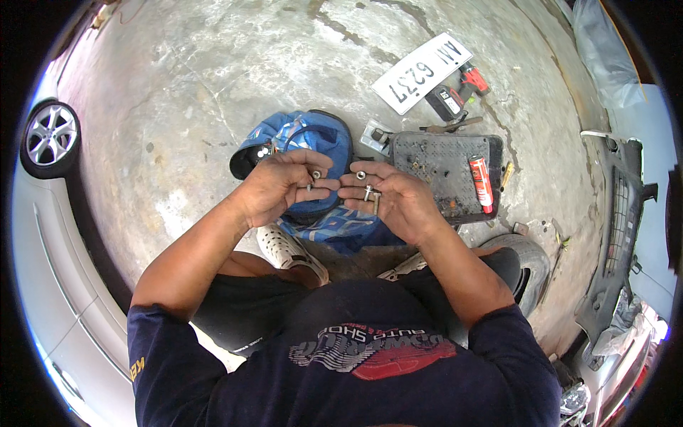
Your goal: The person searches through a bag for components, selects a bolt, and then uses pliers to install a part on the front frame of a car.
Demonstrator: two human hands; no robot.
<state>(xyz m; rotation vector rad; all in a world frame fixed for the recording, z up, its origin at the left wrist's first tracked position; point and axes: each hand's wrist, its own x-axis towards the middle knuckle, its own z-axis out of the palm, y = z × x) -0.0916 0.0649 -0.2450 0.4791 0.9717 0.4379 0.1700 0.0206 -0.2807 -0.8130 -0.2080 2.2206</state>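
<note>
Small metal hardware is carried in both hands, above the blue bag point(338, 139) on the floor point(185, 78). By the left hand point(284, 181), fingers loosely curled, a metal nut point(316, 175) and a smaller metal piece point(309, 188) are carried (whether pinched or just resting cannot be told). The right hand point(398, 196) is held palm up, fingers opened out; a second nut point(361, 175) and two bolts point(368, 192) are borne on them. Fingertips of both hands are brought close together. Just beside, a red tube point(482, 183) is held in the black tray point(459, 160).
</note>
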